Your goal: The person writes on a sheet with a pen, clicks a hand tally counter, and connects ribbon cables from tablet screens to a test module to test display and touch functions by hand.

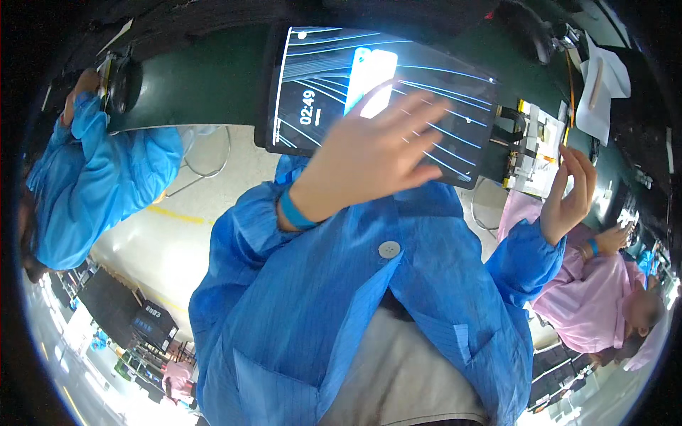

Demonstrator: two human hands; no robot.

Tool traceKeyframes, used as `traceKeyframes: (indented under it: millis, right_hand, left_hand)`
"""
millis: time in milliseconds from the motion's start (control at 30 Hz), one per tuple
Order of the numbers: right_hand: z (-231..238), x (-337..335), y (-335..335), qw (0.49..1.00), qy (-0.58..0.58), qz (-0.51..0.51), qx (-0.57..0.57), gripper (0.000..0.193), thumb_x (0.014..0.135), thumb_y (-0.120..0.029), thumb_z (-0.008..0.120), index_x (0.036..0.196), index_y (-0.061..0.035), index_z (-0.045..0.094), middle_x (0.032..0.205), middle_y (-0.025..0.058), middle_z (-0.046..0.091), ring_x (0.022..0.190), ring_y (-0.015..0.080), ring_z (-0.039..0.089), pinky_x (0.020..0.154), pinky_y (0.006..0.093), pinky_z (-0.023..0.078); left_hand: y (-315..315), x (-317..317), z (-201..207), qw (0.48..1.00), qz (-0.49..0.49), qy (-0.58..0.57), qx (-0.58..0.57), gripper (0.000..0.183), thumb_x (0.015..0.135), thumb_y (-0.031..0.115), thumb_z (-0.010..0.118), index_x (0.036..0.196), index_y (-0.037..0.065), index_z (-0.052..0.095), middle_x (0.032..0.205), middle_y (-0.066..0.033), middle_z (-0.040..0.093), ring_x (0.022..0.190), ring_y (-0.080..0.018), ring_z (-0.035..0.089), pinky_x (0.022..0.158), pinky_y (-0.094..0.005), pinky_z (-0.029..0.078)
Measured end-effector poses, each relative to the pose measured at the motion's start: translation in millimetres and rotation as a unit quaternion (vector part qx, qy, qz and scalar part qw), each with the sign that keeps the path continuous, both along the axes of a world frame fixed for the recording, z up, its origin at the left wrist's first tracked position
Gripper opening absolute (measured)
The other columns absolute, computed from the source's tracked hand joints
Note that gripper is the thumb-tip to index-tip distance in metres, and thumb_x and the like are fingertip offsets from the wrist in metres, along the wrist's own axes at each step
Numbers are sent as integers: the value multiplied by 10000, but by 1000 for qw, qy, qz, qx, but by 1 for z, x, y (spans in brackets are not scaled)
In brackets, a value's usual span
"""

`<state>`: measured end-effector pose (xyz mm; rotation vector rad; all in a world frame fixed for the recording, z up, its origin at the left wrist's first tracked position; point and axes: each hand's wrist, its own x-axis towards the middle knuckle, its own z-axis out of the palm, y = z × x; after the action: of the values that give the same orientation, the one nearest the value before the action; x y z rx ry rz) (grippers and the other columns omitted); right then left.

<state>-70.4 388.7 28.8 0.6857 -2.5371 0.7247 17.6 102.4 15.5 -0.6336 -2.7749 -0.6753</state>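
Observation:
A large black tablet (302,135) lies at the front edge of the dark green table, its screen lit with bright curved lines and a white panel. Over that screen is my left hand (376,153), palm down with fingers spread, slightly blurred; whether it touches the glass I cannot tell. It holds nothing. On the right, my right hand (572,188) is raised beside a white fixture (529,153) with yellow and orange parts. Its fingers are loosely bent and nothing shows in them. A short black cable (508,131) runs between tablet and fixture.
White paper (604,92) with a pencil-like stick lies at the back right. A co-worker in blue (106,177) sits at the left, another in pink (586,291) at the right. A dark round object (126,85) stands on the table's left part.

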Motion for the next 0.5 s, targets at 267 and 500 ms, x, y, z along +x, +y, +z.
traceKeyframes:
  millis: [267, 500]
  right_hand:
    - [1, 51, -56, 978, -110, 124, -127, 225, 793, 15, 505, 983, 71, 612, 927, 190, 616, 721, 211, 567, 677, 299, 456]
    - [-6, 64, -91, 937, -183, 246, -164, 200, 786, 34, 524, 965, 73, 604, 911, 199, 616, 676, 208, 575, 641, 287, 471]
  left_hand:
    - [-81, 55, -16, 898, 411, 69, 143, 362, 801, 67, 512, 1156, 92, 576, 1194, -125, 547, 1071, -299, 523, 926, -367, 398]
    - [-73, 57, -32, 883, 338, 7, 325, 614, 691, 22, 512, 1296, 72, 425, 1299, -156, 455, 1184, -312, 448, 1007, -354, 340]
